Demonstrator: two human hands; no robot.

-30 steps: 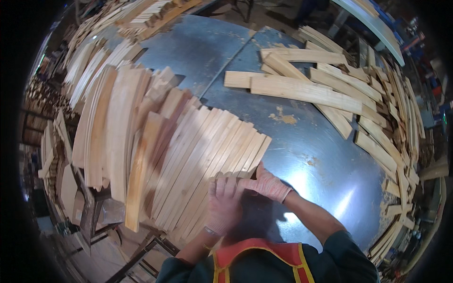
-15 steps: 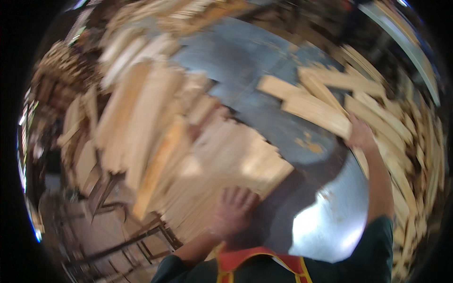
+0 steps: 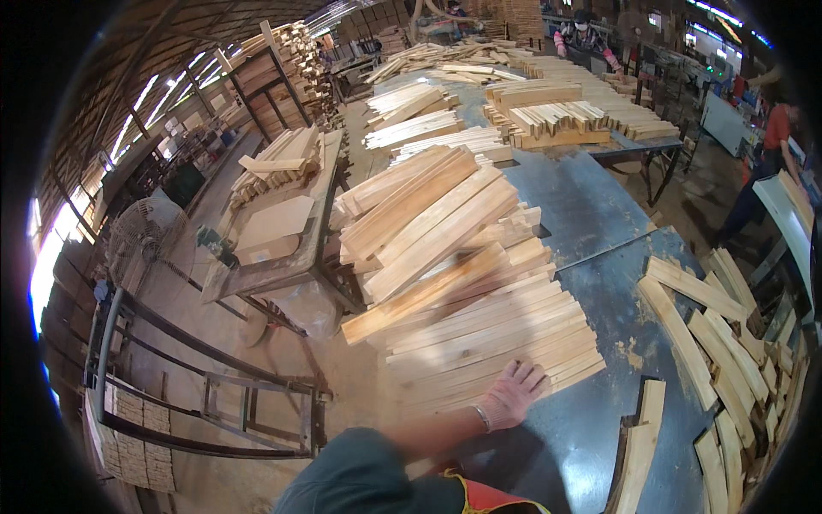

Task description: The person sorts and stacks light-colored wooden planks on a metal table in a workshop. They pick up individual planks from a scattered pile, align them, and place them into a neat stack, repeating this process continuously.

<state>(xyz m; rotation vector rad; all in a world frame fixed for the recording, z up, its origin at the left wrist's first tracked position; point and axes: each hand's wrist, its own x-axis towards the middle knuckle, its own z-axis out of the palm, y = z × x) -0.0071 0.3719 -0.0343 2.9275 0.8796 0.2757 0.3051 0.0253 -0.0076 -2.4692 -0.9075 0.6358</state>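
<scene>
My left hand, in a pale pinkish glove, rests on the near end of a flat row of wooden strips. Its fingers are stretched out, and nothing is seen in its grasp. The strips lie side by side on a dark metal table. Just beyond them, a stack of wider planks lies slanted across the table's left side. My right hand is out of view. A few wooden pieces lie near the lower edge, to the right of my left hand.
A heap of loose wood pieces spreads along the right. More stacked strips stand farther up. To the left are a metal frame, a side table and a fan. A person in red stands far right.
The view has swung to show more of the workshop. My right hand, earlier at a plank on the right, has left the picture. My left hand is still on the strips.
</scene>
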